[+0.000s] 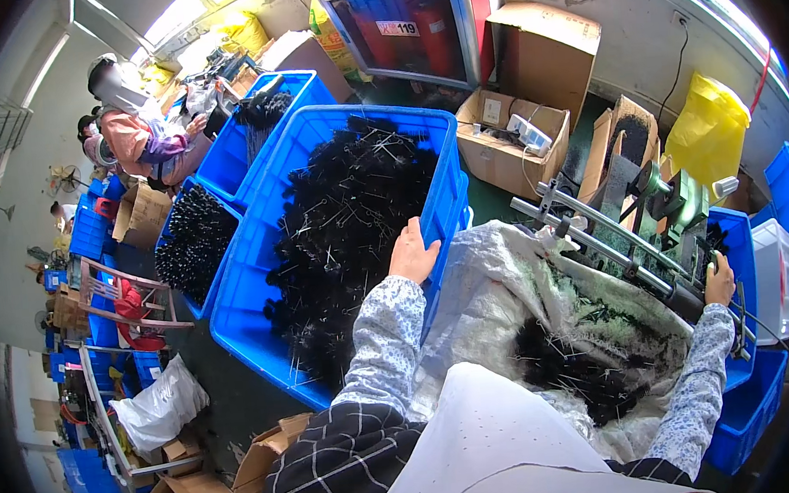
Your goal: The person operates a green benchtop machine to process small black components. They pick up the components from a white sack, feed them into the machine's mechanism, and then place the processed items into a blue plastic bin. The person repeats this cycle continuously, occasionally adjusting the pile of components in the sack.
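A large blue plastic bin (264, 349) holds a tangled heap of small black-bristled wire brushes (346, 213). My left hand (413, 252) is over its right side, near the rim, with fingers stretched out and thumb apart. Nothing shows in that hand. At the right, my right hand (720, 279) is closed at the end of a bench machine (636, 255) with parallel metal rods. What its fingers hold is hidden. Between my arms, a whitish woven sheet (481, 286) carries a loose pile of more black wire brushes (590, 370).
Further blue bins with black brushes (195, 244) stand left of the large bin. Behind are cardboard boxes (512, 145) and a glass-fronted cabinet (405, 32). A yellow bag (710, 129) is at the far right. Another person (140, 137) sits at the upper left.
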Demonstrator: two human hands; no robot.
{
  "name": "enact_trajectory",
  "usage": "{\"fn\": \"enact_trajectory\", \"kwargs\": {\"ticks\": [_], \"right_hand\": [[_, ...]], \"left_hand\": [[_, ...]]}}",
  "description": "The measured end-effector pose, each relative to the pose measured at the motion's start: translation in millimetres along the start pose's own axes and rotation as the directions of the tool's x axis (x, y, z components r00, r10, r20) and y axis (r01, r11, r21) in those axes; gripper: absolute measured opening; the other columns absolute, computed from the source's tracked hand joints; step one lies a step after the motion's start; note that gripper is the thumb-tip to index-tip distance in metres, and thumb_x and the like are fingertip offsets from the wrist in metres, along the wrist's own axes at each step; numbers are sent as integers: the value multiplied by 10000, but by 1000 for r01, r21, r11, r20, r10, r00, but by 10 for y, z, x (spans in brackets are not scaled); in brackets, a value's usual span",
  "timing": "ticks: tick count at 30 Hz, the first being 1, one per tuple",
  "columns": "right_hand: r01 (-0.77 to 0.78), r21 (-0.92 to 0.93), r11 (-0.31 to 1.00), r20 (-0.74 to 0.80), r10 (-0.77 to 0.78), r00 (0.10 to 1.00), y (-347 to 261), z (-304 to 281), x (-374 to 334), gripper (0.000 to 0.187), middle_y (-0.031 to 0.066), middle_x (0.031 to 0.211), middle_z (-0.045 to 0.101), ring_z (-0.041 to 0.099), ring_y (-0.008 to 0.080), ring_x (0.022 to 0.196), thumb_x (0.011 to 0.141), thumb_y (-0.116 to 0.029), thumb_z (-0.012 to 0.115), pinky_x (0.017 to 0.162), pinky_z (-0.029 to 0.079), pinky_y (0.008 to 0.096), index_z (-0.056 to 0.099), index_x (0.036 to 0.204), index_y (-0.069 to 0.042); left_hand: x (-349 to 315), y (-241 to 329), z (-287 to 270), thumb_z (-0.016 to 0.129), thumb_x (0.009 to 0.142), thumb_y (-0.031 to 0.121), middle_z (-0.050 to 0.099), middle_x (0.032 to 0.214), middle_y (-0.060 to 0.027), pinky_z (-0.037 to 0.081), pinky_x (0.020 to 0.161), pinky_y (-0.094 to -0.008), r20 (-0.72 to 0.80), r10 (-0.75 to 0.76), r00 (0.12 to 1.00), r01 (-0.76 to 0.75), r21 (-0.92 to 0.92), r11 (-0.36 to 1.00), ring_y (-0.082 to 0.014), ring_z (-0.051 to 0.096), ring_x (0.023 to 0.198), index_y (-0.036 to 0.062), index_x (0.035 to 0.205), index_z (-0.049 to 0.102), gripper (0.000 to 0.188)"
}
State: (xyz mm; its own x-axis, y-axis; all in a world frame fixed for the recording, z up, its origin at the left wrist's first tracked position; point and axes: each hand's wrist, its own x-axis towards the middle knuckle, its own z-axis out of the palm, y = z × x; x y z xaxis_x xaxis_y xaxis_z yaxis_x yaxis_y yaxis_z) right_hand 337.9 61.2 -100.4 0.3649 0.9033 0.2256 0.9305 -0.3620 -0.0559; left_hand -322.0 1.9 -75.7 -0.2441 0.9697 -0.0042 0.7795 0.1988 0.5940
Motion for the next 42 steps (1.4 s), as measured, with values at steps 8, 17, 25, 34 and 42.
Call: {"fn": "enact_trajectory", "kwargs": {"ticks": [8,17,25,34,42], "right_hand": [[-18,7,1000,14,18,1000,-67,-76,-33,379,115,1293,482,463,280,1170,855,-207,533,949,369,421,507,1230,-154],[-14,9,1000,16,14,1000,-130,-144,-43,376,126,1287,485,471,288,1162,858,-203,532,943,378,414,509,1229,-144],[32,36,999,-51,-30,998,-123,-93,-52,363,125,1255,513,505,297,1112,831,-188,560,915,404,409,542,1192,-150],[36,35,999,-92,-32,995,-411,-370,-160,345,81,1099,607,588,277,972,789,-268,573,800,470,414,599,1131,-233],[-84,63,994,-15,85,996,-634,-610,-256,324,90,1055,617,566,269,996,780,-219,596,835,423,430,605,1098,-160]], "left_hand": [[-2,12,0,647,761,190,526,1112,-249,424,889,-410,3,-13,1000,13,7,1000,-385,522,1033,-24,1217,370,574],[6,3,10,648,760,191,528,1115,-246,422,893,-410,-3,-3,1000,3,3,1000,-381,521,1039,-21,1211,376,568],[-19,-32,-8,652,755,197,536,1095,-246,427,878,-414,-12,-20,1000,20,-14,1000,-383,529,1022,-6,1202,387,558],[15,-1,-3,683,734,201,561,1038,-246,446,826,-411,-67,163,984,-164,-18,986,-386,559,962,-13,1137,435,520],[42,14,-3,659,763,153,577,1036,-249,437,840,-411,10,48,999,-47,-44,998,-378,571,958,-18,1188,413,520]]}}
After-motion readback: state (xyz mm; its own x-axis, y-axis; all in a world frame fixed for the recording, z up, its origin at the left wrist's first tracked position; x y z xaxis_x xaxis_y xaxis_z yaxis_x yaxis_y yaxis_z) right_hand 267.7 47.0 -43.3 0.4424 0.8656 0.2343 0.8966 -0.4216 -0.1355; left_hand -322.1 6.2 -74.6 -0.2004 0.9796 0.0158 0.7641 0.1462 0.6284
